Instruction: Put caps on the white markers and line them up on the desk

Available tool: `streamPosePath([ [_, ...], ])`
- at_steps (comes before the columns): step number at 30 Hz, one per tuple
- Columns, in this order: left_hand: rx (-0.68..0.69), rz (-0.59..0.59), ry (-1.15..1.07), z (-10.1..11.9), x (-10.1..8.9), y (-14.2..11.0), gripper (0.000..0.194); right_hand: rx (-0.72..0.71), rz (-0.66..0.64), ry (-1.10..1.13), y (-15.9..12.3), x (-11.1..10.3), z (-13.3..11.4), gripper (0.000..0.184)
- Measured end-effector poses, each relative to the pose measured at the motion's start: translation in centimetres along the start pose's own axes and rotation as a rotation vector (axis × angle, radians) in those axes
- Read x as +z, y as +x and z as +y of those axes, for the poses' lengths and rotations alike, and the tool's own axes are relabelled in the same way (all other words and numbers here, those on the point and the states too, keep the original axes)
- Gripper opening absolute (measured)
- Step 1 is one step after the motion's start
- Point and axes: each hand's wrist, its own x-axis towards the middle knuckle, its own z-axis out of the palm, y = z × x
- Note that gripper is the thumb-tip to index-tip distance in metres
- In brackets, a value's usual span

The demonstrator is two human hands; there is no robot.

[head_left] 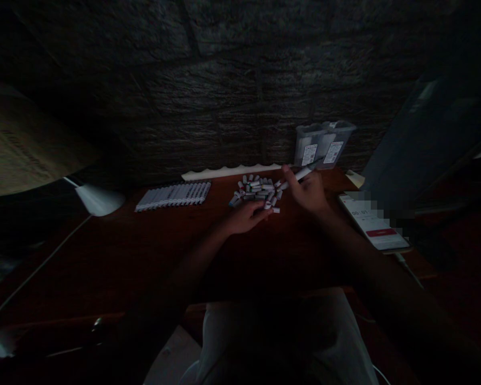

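The scene is dim. My right hand is closed around a white marker that points up and to the right, above a loose pile of marker caps on the reddish-brown table. My left hand rests at the near edge of the pile with its fingers curled toward a small cap; what it pinches, if anything, is too dark to make out. A neat row of white markers lies to the left of the pile.
A clear plastic box with labels stands at the back right. A lit phone lies at the right. A white lamp head with its cord sits at the left. A dark stone-like wall rises behind the table.
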Motion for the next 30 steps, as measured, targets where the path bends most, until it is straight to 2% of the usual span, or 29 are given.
streamPosePath([
  [4,0.002,-0.005,-0.009,-0.1,0.1,0.0,0.034,-0.007,-0.14,-0.002,-0.7,0.9,-0.4,0.049],
  [10,0.032,-0.011,-0.013,-0.4,0.2,0.1,0.033,-0.099,-0.24,0.008,-1.1,1.1,-0.9,0.048],
  [19,0.026,-0.007,0.008,-0.3,0.2,0.1,0.033,-0.201,-0.33,-0.116,-1.0,1.0,-1.2,0.049],
  [22,0.017,-0.002,0.02,-0.3,0.1,0.2,0.033,-0.224,-0.254,-0.243,-0.6,0.9,-0.7,0.051],
  [25,0.023,-0.028,-0.013,-0.2,0.1,0.1,0.033,-0.203,-0.054,-0.345,0.2,0.3,0.6,0.049],
  [27,0.013,-0.026,-0.027,-0.2,0.1,0.1,0.034,-0.175,0.059,-0.353,0.7,-0.2,1.4,0.046],
  [30,-0.006,-0.011,-0.031,-0.1,0.1,0.1,0.036,-0.117,0.133,-0.339,0.9,-0.8,2.0,0.048],
])
